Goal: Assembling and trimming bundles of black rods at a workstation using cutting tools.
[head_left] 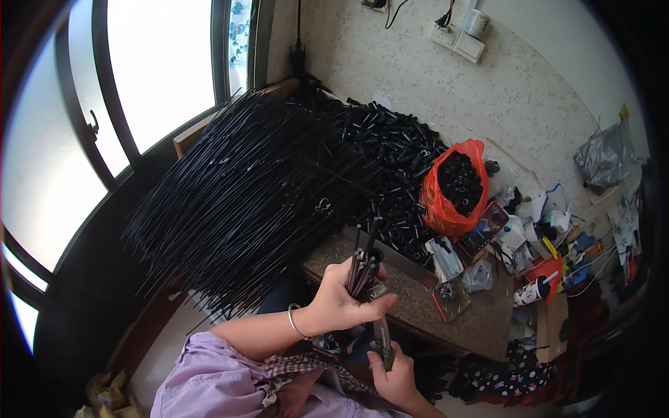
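My left hand (345, 299), with a bangle at its wrist, is closed around a bundle of thin black rods (359, 270) that stand up out of the fist. A short black tube piece (375, 256) shows at the top of the bundle. Just below, my right hand (395, 376) grips a green-handled tool (382, 341). Its grey metal end points up toward the left palm; the exact kind of tool cannot be made out. Behind the hands, a large pile of long thin black rods (244, 188) spreads to the left, and many short black tube pieces (394, 143) lie heaped beyond.
A speckled brown tabletop (477, 324) runs to the right. On it stand an orange-red plastic bag (446, 217) of black parts, a small clear bag (478, 276) and assorted clutter. A window (160, 63) is at left, wall sockets (456, 40) above, and a dotted cloth (512, 373) at lower right.
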Motion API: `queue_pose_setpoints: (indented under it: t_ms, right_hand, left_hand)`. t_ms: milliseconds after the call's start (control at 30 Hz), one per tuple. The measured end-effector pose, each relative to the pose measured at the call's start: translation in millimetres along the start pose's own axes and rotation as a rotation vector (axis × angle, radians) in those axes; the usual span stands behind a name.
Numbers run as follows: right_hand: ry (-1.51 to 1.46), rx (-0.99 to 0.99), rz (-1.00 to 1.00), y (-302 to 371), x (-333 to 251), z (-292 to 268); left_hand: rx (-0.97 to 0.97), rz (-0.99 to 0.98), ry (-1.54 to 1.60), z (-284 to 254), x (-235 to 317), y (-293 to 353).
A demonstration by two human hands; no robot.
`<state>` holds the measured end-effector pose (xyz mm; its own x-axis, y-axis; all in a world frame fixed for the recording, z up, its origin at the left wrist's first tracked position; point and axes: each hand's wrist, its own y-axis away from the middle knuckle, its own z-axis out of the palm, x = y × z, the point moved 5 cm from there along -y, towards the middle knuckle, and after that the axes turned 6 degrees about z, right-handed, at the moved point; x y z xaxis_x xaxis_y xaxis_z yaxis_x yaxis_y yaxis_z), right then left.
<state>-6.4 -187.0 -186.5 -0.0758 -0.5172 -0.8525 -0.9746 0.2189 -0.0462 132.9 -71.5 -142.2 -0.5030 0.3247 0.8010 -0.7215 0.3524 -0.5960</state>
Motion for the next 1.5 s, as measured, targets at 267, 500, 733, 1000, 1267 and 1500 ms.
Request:
queue_pose_setpoints:
  t_ms: [267,500,733,1000,1267,1500]
  right_hand:
    - [-0.897,-0.244,0.269,-4,3,-44]
    - [-0.933,-0.17,0.172,0,-1,-49]
    - [0.891,0.34,-0.632,-6,-55,-72]
    - [0.74,0.203,-0.75,-7,-69,-87]
    - [-1.473,-1.007,0.357,19,29,7]
    - [0.361,0.318,-0.347,-24,-15,-52]
  left_hand:
    - [-0.215,-0.057,0.55,-16,-5,-6]
    - [-0.23,-0.006,0.42,-14,-14,0]
    - [-0.28,-0.115,0.556,-2,-10,2]
    - [-0.173,-0.184,0.451,-6,-15,5]
    - [-0.182,-0.122,0.486,16,9,-12]
    - [0.0,-0.085,0.194,-2,9,-14]
